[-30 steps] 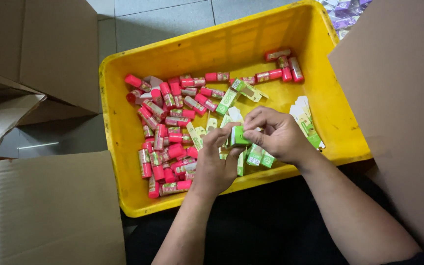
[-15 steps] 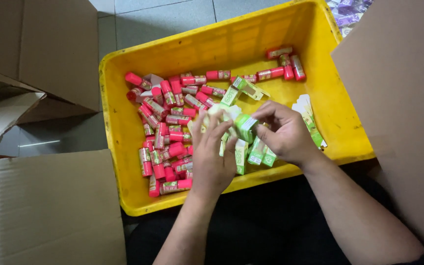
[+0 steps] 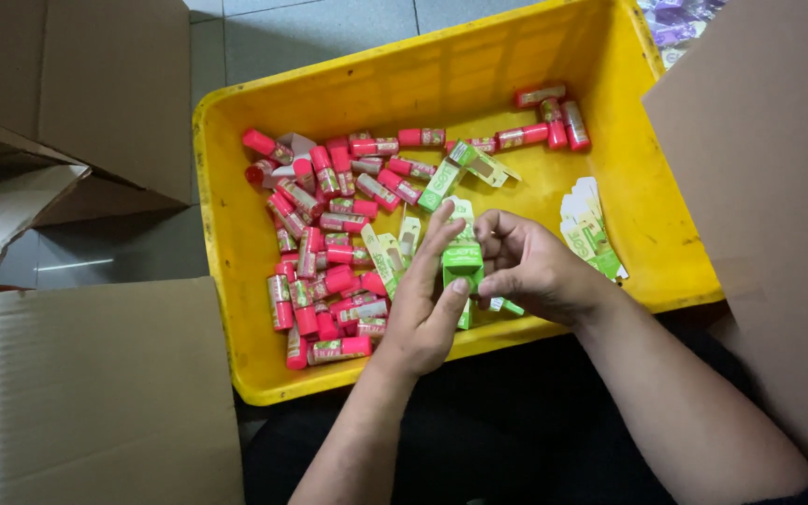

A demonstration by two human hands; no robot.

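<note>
Head view, pink tubes [image 3: 329,252]: I see a loose pile along the yellow crate's [image 3: 236,281] left side, unboxed.
Left hand [image 3: 425,309]: fingers pinching the small green carton [image 3: 463,265].
Right hand [image 3: 535,271]: closed on that carton's other side, near the crate's front edge.
Flat green cartons [image 3: 591,224]: stacked at the right wall, unfolded; most work remains, I judge.

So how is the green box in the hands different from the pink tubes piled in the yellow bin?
The small green box is square-edged cardboard, while the pink tubes are rounded with pink caps. The green box is held upright between the left hand and right hand; the pink tubes lie loose on their sides across the floor of the yellow bin. There is one box in hand and many tubes. Both are small and sit over the same bin.
</note>
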